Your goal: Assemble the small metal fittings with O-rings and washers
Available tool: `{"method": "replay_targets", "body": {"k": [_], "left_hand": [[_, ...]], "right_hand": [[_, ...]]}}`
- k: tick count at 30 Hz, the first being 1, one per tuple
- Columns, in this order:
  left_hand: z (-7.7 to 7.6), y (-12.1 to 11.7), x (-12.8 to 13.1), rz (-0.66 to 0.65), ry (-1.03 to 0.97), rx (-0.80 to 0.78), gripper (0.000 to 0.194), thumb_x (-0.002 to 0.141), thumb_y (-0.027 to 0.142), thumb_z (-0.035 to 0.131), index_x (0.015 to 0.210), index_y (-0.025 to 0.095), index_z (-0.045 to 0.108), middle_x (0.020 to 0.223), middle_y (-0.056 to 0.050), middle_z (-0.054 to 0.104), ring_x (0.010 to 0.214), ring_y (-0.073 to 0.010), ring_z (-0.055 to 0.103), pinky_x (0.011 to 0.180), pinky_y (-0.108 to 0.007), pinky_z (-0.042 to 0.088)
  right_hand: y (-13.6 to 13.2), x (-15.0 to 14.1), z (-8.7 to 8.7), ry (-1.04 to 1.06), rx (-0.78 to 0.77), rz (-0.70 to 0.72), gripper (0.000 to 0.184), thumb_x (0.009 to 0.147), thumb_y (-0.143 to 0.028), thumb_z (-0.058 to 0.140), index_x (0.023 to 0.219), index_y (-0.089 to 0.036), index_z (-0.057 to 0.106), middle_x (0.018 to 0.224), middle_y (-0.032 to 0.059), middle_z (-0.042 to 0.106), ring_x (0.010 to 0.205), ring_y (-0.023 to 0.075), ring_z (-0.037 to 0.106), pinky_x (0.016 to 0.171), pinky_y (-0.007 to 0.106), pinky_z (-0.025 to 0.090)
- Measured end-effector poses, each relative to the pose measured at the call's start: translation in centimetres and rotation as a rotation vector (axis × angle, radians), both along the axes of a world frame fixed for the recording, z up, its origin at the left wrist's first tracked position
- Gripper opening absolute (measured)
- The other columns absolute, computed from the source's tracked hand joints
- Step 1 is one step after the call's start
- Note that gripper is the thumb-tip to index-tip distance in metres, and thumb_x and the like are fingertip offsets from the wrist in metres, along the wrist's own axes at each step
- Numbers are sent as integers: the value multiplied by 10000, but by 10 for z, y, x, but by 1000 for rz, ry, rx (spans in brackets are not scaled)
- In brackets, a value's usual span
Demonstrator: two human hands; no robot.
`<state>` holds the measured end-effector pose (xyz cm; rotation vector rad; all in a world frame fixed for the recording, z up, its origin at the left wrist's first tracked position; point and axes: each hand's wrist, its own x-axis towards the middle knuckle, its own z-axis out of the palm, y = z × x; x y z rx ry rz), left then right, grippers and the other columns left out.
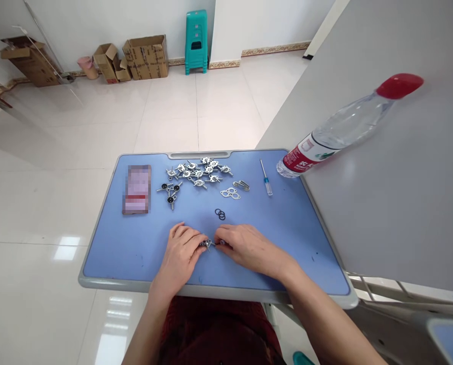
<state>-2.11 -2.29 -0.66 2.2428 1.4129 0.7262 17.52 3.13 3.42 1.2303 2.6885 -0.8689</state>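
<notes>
Both hands come together low on the blue desktop (108, 248), their fingertips pinching a small silver metal fitting (208, 245) between them, most of it hidden by the fingers; only a few bright, pointed edges show. The left hand (183, 252) grips it from one side and the right hand (245, 248) from the other. Just ahead lie a small bunch of black O-rings (220, 214) and, farther up, a heap of similar cross-shaped silver fittings (198, 172). Three-armed pieces with black rings (169, 192) sit left of the heap, and a small screwdriver (266, 178) lies to its right.
</notes>
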Motion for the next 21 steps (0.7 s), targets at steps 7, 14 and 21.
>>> {"method": "replay_targets", "body": {"k": [7,14,21], "left_hand": [[1,1,1,16,-3,43,164,966,198,481,1031,230,628,934,-20,667,912,-188,583,1027,-459,381],[-4,2,-1,10,-6,81,159,965,201,481,1036,222,622,955,-27,667,917,-192,586,1015,-457,391],[-5,1,-1,6,-12,83,155,980,229,462,1030,219,609,951,-31,657,912,-200,575,993,-469,402]], "right_hand": [[20,34,11,142,61,-294,146,890,-156,502,865,-193,641,864,29,679,749,164,594,659,259,380],[24,43,9,61,36,-297,176,859,-100,513,819,-192,658,845,19,676,756,158,591,656,248,362],[16,25,8,-32,33,-198,95,874,-143,568,866,-192,650,909,28,687,773,162,607,627,254,323]]}}
